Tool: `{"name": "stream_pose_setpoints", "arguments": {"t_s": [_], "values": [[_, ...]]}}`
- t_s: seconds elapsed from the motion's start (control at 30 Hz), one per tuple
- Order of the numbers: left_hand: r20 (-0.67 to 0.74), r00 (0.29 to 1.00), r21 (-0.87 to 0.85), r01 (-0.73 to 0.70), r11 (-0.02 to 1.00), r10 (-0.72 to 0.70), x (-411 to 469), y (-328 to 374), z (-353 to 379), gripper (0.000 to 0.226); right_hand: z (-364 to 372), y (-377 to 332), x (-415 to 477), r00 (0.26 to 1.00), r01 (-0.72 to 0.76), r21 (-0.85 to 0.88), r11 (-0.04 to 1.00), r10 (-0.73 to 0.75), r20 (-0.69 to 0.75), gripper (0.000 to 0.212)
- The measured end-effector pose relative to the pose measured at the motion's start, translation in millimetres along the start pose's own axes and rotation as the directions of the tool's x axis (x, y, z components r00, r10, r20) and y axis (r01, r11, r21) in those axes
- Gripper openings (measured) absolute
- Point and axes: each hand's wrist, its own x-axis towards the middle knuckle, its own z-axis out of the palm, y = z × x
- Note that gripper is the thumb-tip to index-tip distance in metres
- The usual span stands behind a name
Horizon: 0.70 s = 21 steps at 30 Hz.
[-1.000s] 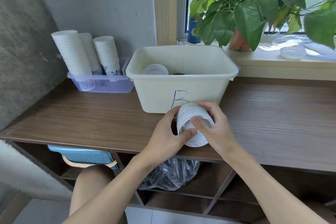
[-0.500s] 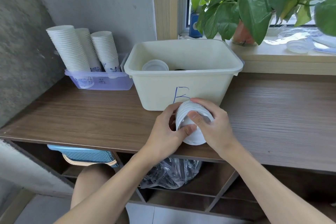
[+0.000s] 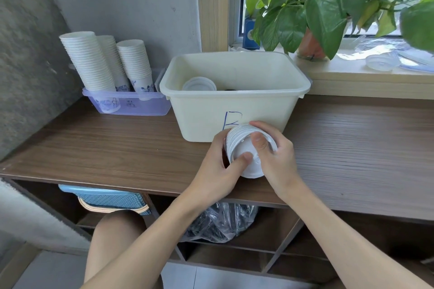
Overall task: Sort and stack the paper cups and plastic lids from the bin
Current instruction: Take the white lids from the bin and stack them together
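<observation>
Potted plant (image 3: 328,14) on windowsill (image 3: 340,76)
</observation>
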Motion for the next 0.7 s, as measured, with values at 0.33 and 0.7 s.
{"name": "stream_pose_setpoints", "arguments": {"t_s": [0.33, 0.7], "values": [[0.049, 0.998, 0.072, -0.043, 0.996, 0.039, 2.2, 1.3, -4.6, 0.051, -30.2, -12.4, 0.9, 0.955, -0.022, -0.219, 0.976, 0.086, 0.284, 0.052], [0.04, 0.999, 0.096, 0.003, 0.995, -0.007, 0.2, 3.2, 0.3, 0.043, -11.7, -0.4, -0.9, 0.995, -0.003, -0.061, 0.998, 0.009, 0.099, 0.044]]}}
